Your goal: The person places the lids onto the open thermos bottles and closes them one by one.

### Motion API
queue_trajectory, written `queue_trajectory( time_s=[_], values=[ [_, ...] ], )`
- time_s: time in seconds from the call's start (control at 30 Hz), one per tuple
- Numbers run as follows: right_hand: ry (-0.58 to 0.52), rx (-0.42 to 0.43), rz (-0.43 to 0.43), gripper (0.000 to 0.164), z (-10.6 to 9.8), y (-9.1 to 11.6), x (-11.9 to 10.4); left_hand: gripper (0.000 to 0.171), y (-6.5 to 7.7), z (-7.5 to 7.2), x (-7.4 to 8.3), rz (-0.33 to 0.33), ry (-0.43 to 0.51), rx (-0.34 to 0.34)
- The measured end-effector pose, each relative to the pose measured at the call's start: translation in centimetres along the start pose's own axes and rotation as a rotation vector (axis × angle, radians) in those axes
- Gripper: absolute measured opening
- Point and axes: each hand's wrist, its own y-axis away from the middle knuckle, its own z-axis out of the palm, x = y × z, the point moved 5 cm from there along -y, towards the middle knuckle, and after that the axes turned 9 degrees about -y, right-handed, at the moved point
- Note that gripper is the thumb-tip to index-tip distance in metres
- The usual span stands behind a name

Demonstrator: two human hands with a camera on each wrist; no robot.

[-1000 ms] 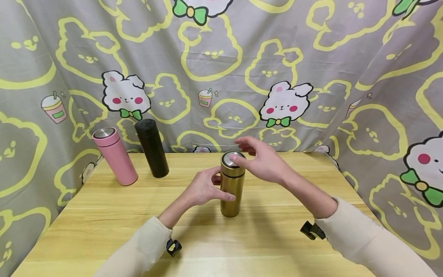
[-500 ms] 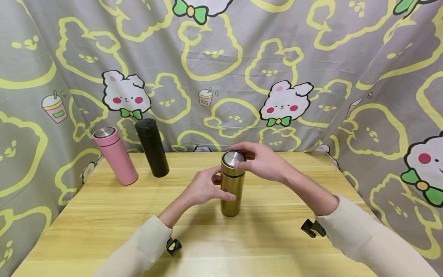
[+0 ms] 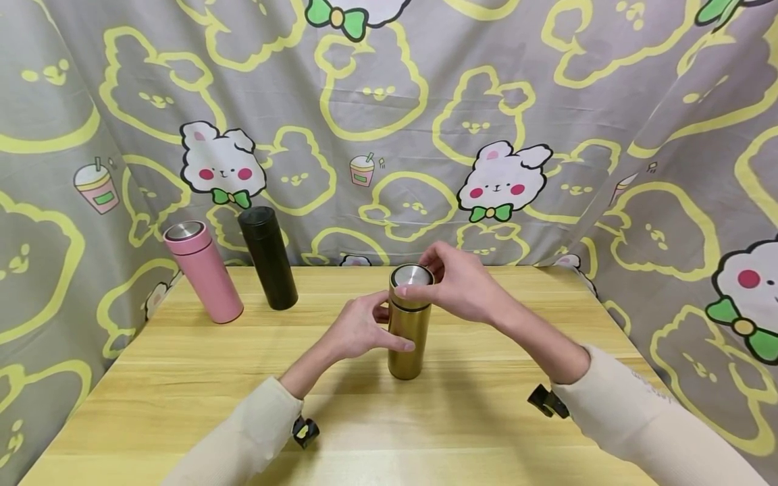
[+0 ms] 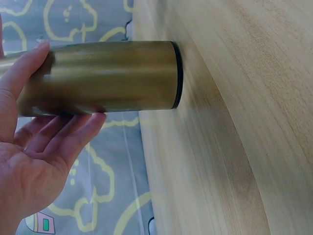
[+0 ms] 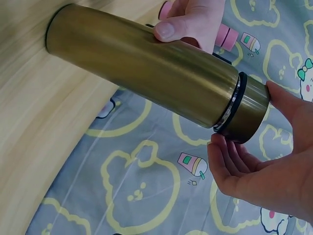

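A gold thermos bottle (image 3: 407, 361) stands upright on the wooden table in the head view. My left hand (image 3: 357, 329) grips its body from the left, the thumb across the front and the fingers behind. At the top, my right hand (image 3: 464, 287) holds the gold cap (image 5: 248, 108) between thumb and fingers. A thin silver band and a black ring show between cap and body in the right wrist view. The bottle's base (image 4: 177, 74) meets the tabletop in the left wrist view.
A pink thermos (image 3: 206, 277) and a black thermos (image 3: 269, 260) stand upright at the back left of the wooden table (image 3: 182, 385). A patterned grey curtain (image 3: 377, 88) hangs behind the table and along both sides.
My right hand has shifted round the cap: its thumb lifted off the top, and its fingers now lie at the cap's right and far side. The left hand and bottle stay in place.
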Motion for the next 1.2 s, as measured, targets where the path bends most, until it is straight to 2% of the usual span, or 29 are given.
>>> queue_trajectory(
  time_s=[0.3,0.4,0.5,0.6,0.77,0.87,1.07,1.2],
  values=[
    [-0.003,-0.011,-0.016,0.062,0.27,0.28,-0.35,0.083,-0.01,-0.09,0.01,-0.002,0.0,-0.008],
    [-0.049,-0.005,-0.025,0.062,0.06,0.41,-0.55,0.081,-0.02,-0.09,0.02,-0.001,-0.002,-0.005],
    [-0.128,-0.014,-0.035,0.054,-0.25,0.45,-0.81,0.081,-0.01,-0.1,0.04,-0.002,0.001,-0.004],
    [-0.188,-0.065,-0.043,0.05,-0.29,0.38,-1.0,0.082,0.04,-0.09,0.07,-0.009,0.009,-0.008],
    [-0.219,-0.165,-0.03,0.051,0.19,0.27,-0.92,0.086,0.07,-0.09,0.06,-0.023,0.006,-0.014],
    [-0.234,-0.195,-0.03,0.051,0.48,0.2,-0.79,0.085,0.04,-0.06,0.07,-0.019,0.0,-0.015],
    [-0.223,-0.192,-0.031,0.051,0.45,0.17,-0.68,0.084,0.02,-0.04,0.05,-0.013,-0.002,-0.011],
    [-0.168,-0.17,-0.032,0.05,0.28,0.18,-0.74,0.085,0.0,0.0,0.03,-0.01,-0.001,-0.008]
  ],
)
